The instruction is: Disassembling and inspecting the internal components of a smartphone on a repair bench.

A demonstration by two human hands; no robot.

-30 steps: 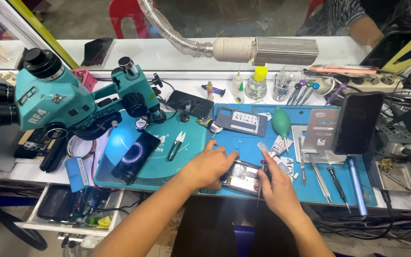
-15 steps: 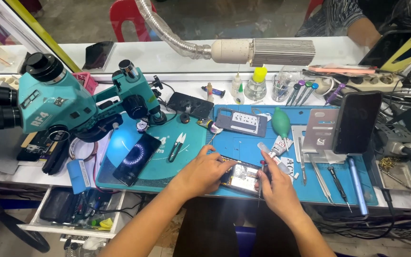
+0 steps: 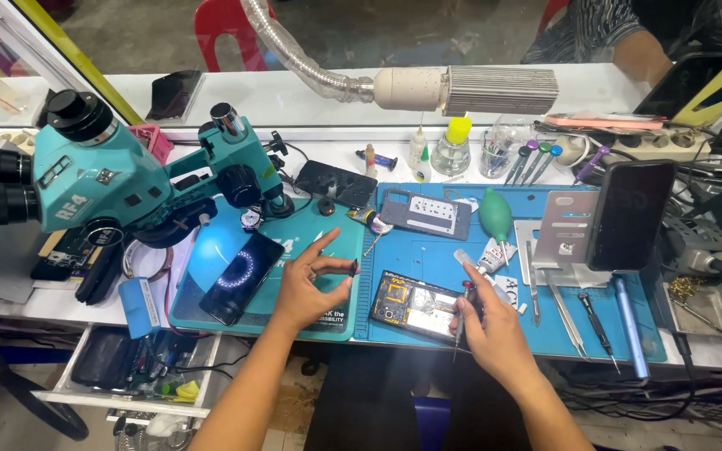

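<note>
My workbench carries a blue mat [image 3: 436, 250] and a teal mat [image 3: 311, 321], behind a glass counter front. The opened phone [image 3: 415, 306] lies on the blue mat. My left hand [image 3: 307, 288] pinches a small dark part [image 3: 354, 267]; my right hand [image 3: 490, 321] grips a screwdriver [image 3: 462, 321]. A teal microscope [image 3: 127, 179] stands leftward.

The white tabletop [image 3: 311, 104] carries a teal mat [image 3: 327, 242] at nine o'clock and a blue mat [image 3: 428, 250] at three o'clock, edges touching. A teal microscope [image 3: 127, 179] stands at ten o'clock; glass bottles [image 3: 449, 154] line twelve o'clock.
</note>
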